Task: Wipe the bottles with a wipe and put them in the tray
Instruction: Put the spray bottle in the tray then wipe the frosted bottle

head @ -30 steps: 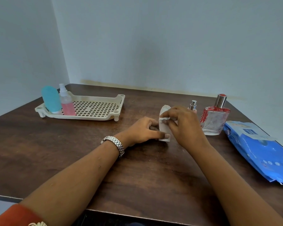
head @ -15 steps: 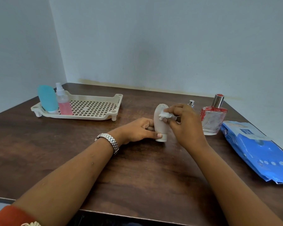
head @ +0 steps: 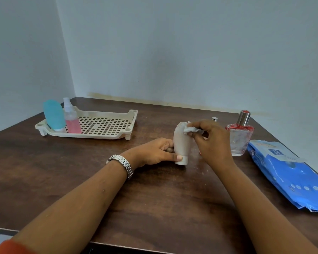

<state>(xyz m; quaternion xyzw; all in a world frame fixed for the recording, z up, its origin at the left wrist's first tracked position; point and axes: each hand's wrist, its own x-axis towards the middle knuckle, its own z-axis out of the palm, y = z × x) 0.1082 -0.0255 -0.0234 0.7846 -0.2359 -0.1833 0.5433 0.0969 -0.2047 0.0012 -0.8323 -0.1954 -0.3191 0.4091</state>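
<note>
Pale blue-grey walls meet in a corner behind a dark wooden tabletop (head: 154,198). At the far left sits a cream slotted tray (head: 99,136), and at its left end two bottles stand side by side: a teal bottle (head: 53,114) and a pink spray bottle (head: 72,120).

Near the middle, a white bottle (head: 181,142) stands roughly upright, cap down on the wood. The left hand (head: 152,152), with a metal watch (head: 122,165) on its wrist, grips the bottle low down. Its thumb presses just above the cap and its fingers (head: 168,143) curl round the far side. The right hand (head: 214,142) pinches a crumpled wipe (head: 190,129) in its fingertips and holds it against the bottle's upper end.

Just right of that hand stands a glass perfume bottle (head: 240,138) with a red collar and a silver cap. The silver top of a small bottle (head: 214,119) shows behind the knuckles; the rest of it is hidden. A blue pack of wipes (head: 286,171) lies at the right edge.

This looks like the third bottle being wiped, with two more to follow. The main risk is tipping: the bottle balances on a narrow cap while the rubbing happens high up, so a slack left grip could let it skid or fall. The right hand also works close to the glass perfume bottle, and a wide stroke could knock it over. Balled up so small, the wipe may miss patches of the surface. Setting this bottle down too near the pair in the tray could topple them.
</note>
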